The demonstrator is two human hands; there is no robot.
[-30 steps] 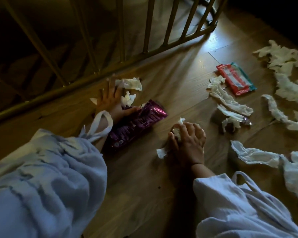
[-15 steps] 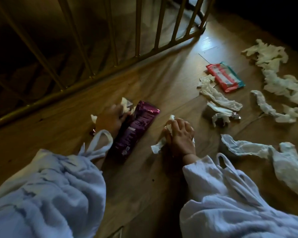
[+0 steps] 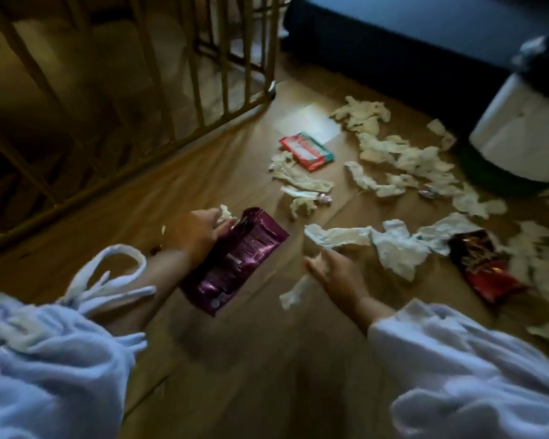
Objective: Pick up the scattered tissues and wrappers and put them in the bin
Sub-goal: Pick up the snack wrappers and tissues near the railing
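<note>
Most of the view is wooden floor, bounded on its left by a barred wooden railing and along its far edge by a dark, low piece of furniture. At the far right corner stands the white bin, round-walled, with a dark liner at its rim.

Between the bin and the hands, scattered tissues cover the floor's right half. They are white, twisted and crumpled strips, many touching one another, and they reach the right edge. Pale blue sleeves fill both near corners.

A red and dark wrapper lies near the right edge, touching tissues. A flat teal and red wrapper lies toward the far edge, just beside a tissue strip.

The left hand grips the top end of a shiny purple wrapper, tilted with its lower end toward the person. A small tissue scrap shows at the same fingers. The right hand, near that wrapper, curls its fingers round a crumpled tissue whose tail trails below the hand. Blur hides finer detail.
</note>
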